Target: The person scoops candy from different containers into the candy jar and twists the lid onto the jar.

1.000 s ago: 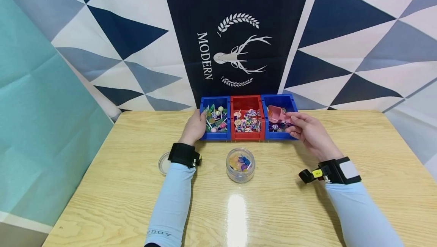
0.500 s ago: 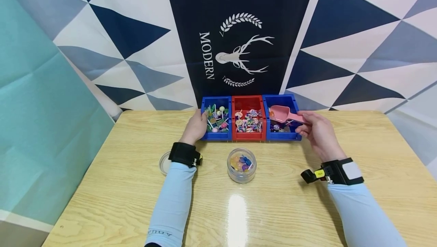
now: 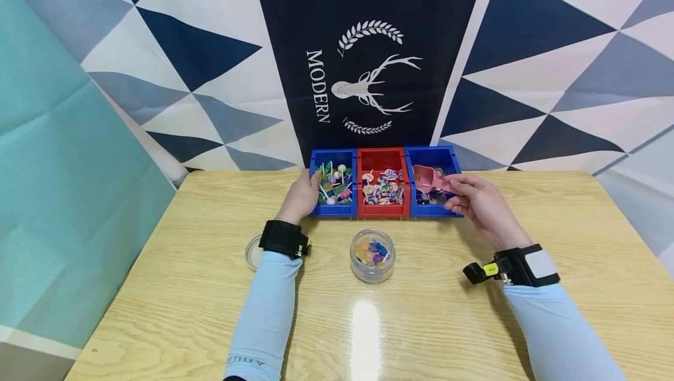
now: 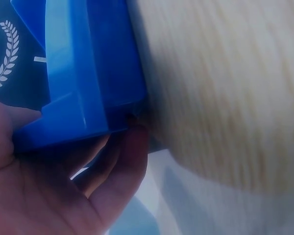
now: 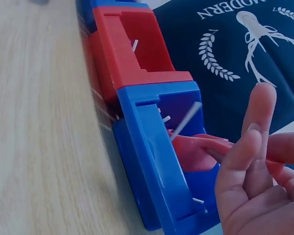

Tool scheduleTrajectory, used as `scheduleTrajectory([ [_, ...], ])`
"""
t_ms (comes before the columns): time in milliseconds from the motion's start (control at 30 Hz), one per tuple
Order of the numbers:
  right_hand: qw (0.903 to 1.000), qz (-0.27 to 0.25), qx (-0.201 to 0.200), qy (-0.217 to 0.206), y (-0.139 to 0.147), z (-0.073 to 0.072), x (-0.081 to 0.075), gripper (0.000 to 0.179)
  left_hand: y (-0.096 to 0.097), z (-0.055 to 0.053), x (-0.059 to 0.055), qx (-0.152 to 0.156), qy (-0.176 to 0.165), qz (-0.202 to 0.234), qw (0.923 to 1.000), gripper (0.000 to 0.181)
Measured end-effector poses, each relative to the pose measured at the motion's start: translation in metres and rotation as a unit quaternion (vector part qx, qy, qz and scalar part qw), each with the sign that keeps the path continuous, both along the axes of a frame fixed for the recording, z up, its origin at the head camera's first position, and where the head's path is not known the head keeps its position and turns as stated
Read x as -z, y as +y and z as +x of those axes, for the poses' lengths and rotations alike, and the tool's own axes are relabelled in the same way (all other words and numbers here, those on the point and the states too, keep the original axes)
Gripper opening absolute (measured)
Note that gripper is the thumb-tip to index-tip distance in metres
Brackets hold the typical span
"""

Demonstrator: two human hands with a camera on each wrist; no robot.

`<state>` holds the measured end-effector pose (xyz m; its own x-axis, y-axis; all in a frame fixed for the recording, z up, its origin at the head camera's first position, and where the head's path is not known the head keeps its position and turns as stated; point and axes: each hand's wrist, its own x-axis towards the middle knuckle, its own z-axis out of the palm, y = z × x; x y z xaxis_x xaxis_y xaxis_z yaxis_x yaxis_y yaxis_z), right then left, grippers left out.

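Note:
My left hand [image 3: 301, 196] grips the left side wall of the left blue bin [image 3: 333, 210], thumb over the rim and fingers against the outside in the left wrist view. Small lollipop-like pieces fill that bin. With my right hand [image 3: 481, 204] I pinch the handle of a pink scoop [image 3: 425, 178], whose bowl is tilted inside the right blue bin [image 3: 434, 211]. In the right wrist view the scoop [image 5: 198, 152] dips below the bin's rim, with white sticks poking up near it. An orange piece shows in the scoop's bowl.
Between the blue bins stands a red bin [image 3: 383, 211] with swirl lollipop pieces. A clear round jar [image 3: 371, 273] with yellow, blue and purple pieces sits in front on the wooden table [image 3: 421, 322]. A round lid [image 3: 253, 252] lies partly behind the left wrist. A patterned cloth backs the table.
The right hand drew the scoop up and right, then moved it back left and lower into the right blue bin. The left hand stays on its bin.

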<state>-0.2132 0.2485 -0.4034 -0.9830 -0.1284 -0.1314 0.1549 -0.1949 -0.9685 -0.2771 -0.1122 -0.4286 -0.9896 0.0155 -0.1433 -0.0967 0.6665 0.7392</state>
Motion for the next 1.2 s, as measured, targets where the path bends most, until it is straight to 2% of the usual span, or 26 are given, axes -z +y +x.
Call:
scheduleTrajectory([
  [167,0.9976,-0.065,0.011,-0.018,0.005,0.0,-0.001,0.019,0.0,0.001,-0.002,-0.001,0.001,0.001,1.0,0.049],
  [400,0.9862,-0.153,0.045,-0.044,0.013,0.001,-0.004,0.02,0.0,0.0,-0.001,0.0,0.002,0.0,1.0,0.05],
  [600,0.981,-0.171,0.07,-0.06,0.018,0.003,-0.006,0.02,0.0,0.001,-0.001,0.002,-0.002,0.001,1.0,0.05],
  [800,0.9789,-0.182,0.069,-0.061,0.02,0.003,-0.005,0.021,-0.001,0.001,-0.002,0.005,-0.004,0.0,1.0,0.051],
  [1100,0.964,-0.242,0.089,-0.066,0.024,0.004,-0.008,0.018,0.0,0.0,0.0,0.004,-0.004,0.003,1.0,0.05],
  [1200,0.9619,-0.252,0.087,-0.058,0.022,0.005,-0.011,0.018,-0.001,0.0,0.001,0.003,-0.002,0.003,1.0,0.05],
])
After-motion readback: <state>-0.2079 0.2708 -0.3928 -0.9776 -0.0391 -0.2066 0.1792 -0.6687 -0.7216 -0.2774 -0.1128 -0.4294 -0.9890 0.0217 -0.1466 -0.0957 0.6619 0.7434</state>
